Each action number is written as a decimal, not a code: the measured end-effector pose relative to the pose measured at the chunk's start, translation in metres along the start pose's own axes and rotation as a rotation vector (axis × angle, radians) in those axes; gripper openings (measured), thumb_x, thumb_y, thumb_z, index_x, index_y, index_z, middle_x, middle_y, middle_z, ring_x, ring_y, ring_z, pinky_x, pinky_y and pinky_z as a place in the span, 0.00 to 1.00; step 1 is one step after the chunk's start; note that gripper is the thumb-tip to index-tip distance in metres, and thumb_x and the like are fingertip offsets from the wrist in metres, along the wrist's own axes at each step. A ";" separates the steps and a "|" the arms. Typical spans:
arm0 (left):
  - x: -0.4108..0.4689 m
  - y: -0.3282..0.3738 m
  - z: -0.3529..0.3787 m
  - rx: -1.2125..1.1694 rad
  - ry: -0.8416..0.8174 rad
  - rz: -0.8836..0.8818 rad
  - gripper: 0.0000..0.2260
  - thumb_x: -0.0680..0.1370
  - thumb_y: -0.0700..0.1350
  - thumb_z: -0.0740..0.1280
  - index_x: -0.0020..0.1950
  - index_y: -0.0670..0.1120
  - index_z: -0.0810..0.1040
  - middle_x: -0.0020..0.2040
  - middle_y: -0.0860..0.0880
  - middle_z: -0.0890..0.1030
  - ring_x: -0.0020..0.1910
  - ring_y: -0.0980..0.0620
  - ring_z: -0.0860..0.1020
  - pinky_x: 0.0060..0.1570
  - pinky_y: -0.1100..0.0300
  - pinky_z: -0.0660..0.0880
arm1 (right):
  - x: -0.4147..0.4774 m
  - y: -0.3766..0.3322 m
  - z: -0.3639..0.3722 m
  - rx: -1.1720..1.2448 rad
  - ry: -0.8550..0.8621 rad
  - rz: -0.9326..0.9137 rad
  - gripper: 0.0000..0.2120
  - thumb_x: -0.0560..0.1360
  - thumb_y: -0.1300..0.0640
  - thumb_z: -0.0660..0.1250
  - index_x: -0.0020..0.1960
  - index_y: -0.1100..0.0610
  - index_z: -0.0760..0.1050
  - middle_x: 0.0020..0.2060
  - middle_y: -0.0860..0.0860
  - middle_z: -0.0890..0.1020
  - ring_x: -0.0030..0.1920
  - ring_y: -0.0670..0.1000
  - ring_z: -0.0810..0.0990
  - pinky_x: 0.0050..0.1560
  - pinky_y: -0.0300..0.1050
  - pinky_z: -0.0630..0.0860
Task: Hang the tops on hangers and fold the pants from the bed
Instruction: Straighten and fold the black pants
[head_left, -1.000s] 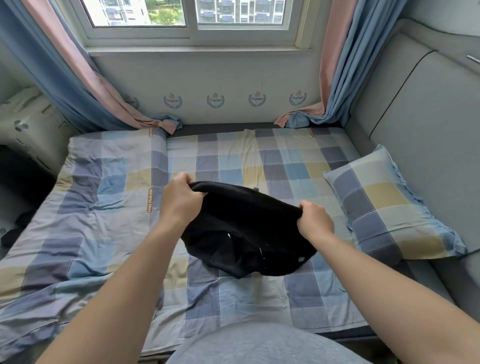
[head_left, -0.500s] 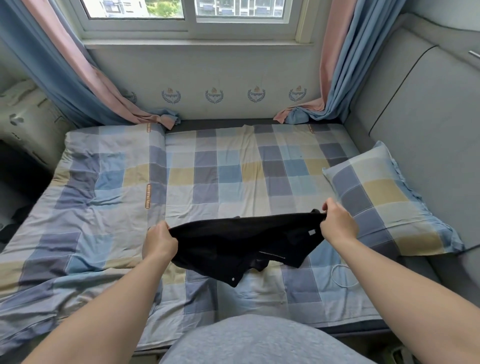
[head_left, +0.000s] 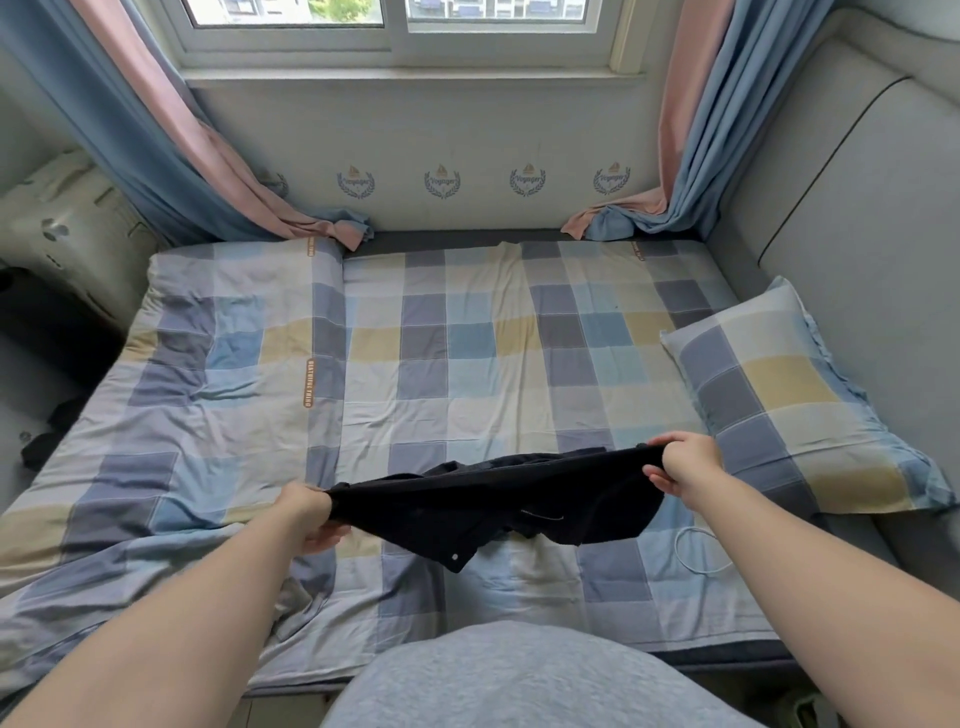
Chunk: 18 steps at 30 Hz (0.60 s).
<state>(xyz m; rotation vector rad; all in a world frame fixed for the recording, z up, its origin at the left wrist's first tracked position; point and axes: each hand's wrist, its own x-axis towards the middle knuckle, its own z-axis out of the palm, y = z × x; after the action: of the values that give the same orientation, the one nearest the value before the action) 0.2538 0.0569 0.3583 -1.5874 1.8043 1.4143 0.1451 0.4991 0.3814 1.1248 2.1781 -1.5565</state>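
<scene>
A pair of black pants (head_left: 493, 501) with a metal button and zipper is stretched low over the near part of the checked bed (head_left: 467, 364). My left hand (head_left: 306, 514) grips its left edge. My right hand (head_left: 680, 465) grips its right edge, a little farther from me. The cloth sags in the middle and its lower part touches the sheet. No hangers or tops show in view.
A checked pillow (head_left: 789, 400) lies at the right against a grey padded wall. A thin white cable (head_left: 696, 551) loops on the sheet near my right arm. A folded quilt (head_left: 208, 374) covers the bed's left half. Curtains hang at both far corners. Dark items lie on the floor at left.
My hands spread apart and came down toward me, pulling the bunched pants out flat and low over the sheet.
</scene>
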 end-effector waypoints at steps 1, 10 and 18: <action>-0.002 0.001 -0.002 -0.036 -0.044 0.015 0.10 0.84 0.39 0.54 0.50 0.46 0.74 0.29 0.39 0.81 0.21 0.46 0.79 0.24 0.62 0.76 | -0.001 -0.001 0.000 0.036 -0.027 0.017 0.23 0.79 0.70 0.46 0.44 0.59 0.79 0.43 0.62 0.80 0.28 0.55 0.78 0.19 0.38 0.73; 0.001 0.015 -0.008 -0.303 -0.354 0.043 0.12 0.84 0.37 0.55 0.61 0.42 0.76 0.55 0.40 0.82 0.49 0.45 0.83 0.41 0.54 0.78 | -0.004 -0.020 0.005 0.166 -0.140 0.015 0.17 0.81 0.68 0.47 0.51 0.63 0.74 0.48 0.62 0.81 0.35 0.63 0.86 0.35 0.53 0.82; 0.002 0.021 -0.018 -0.554 -0.582 0.016 0.07 0.72 0.40 0.63 0.49 0.45 0.74 0.44 0.45 0.85 0.60 0.42 0.79 0.53 0.46 0.74 | -0.006 -0.025 -0.006 -0.118 -0.266 -0.248 0.19 0.74 0.76 0.58 0.61 0.66 0.74 0.53 0.61 0.80 0.49 0.55 0.82 0.47 0.43 0.76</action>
<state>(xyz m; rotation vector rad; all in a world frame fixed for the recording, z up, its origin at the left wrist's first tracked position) 0.2407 0.0386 0.3740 -1.1733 1.1444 2.2274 0.1333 0.4979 0.4044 0.5920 2.2534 -1.5453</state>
